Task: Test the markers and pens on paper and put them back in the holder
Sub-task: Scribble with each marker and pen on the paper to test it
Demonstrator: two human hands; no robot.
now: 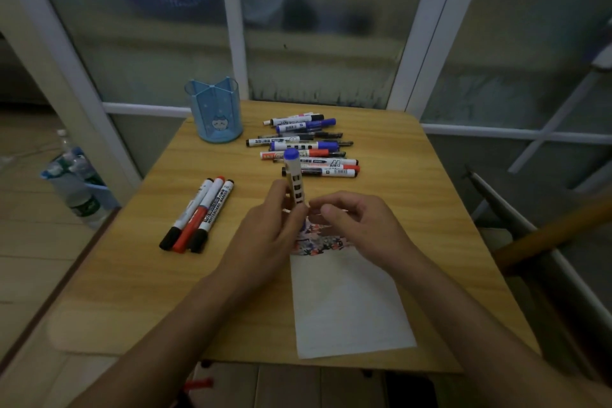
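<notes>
Head view: left hand [270, 225] grips a blue-capped marker [294, 175] upright above the scribbled end of the paper [347, 301]. Right hand [357, 225] has fingers curled at the marker's lower end; whether they pinch it cannot be told. Blue holder [215, 109] stands at the table's [132, 275] far left corner.

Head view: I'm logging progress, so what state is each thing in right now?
Blue marker: upright, gripped by left hand, right hand at its lower end.
Holder: upright, apparently empty.
Three markers: capped, lying together.
Pile of markers: lying flat.
Paper: flat, scribbled at the far end.
</notes>
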